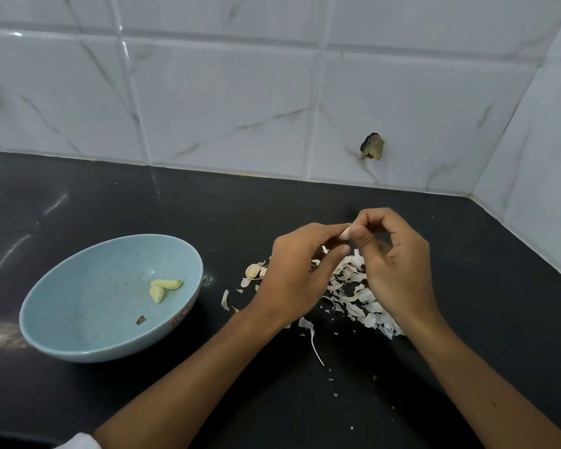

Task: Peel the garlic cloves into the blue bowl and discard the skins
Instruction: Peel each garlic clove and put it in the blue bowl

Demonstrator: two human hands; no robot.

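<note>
Presently mid-peel, pinching small pale garlic clove (345,234) with left hand (300,270) and right hand (399,264) fingers (321,231); next, likely into round blue bowl (94,306).

Pale blue bowl (94,303) with two peeled cloves (162,288); white skins (365,296) in a heap nearby.

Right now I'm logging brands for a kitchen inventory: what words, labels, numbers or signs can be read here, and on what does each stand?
Small red-and-white mark on the outer wall of the pale blue ceramic bowl: too small and blurred to read.
White marbled wall tiles: no text.
Black stone countertop: no text.
Nothing else legible.
</note>
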